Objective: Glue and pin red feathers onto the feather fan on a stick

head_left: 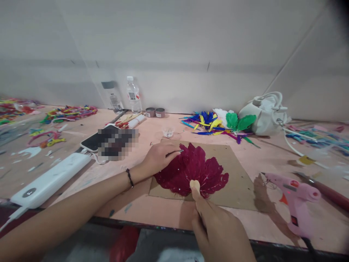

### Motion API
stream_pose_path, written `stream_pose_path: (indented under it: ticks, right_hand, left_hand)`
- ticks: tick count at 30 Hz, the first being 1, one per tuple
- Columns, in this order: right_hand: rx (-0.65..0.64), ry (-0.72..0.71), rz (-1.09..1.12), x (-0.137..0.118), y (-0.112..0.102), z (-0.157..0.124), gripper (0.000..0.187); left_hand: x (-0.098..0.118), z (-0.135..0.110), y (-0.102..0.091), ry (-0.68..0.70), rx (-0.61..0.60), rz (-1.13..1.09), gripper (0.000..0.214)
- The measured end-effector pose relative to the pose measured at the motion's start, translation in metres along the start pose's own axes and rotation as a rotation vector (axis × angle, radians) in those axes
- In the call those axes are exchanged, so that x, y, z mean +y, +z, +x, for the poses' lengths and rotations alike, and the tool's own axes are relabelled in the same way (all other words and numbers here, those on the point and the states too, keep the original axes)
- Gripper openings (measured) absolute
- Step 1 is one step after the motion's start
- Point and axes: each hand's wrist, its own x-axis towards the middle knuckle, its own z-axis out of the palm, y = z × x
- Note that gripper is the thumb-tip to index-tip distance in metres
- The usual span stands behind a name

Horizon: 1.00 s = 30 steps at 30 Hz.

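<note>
Left hand (158, 159) on crimson feathers (201, 165), grip unclear, right hand (218, 223) around a pale stick (194, 184), white bag (260, 123) with white contents (268, 104)

On my feed I see deep magenta feathers (195, 165) centre-frame over brown cardboard (237, 178), a pink glue gun (298, 200) lower right, a white power bank (51, 178) lower left.

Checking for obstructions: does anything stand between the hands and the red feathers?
Only a pale stick between the right hand and the feathers at their base; nothing visible separates the left hand from them.
</note>
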Motion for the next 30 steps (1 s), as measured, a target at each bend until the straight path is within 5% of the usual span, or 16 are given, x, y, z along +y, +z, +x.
stream_pose_path:
  ticks: [10, 30]
  right_hand:
    - [0.094, 0.012, 0.011, -0.01, -0.005, 0.01, 0.06]
    - [0.169, 0.056, 0.066, -0.009, 0.013, 0.003, 0.064]
  left_hand:
    - [-0.017, -0.005, 0.013, 0.091, -0.066, 0.28, 0.022]
    - [-0.02, -0.006, 0.015, 0.039, -0.18, 0.305, 0.023]
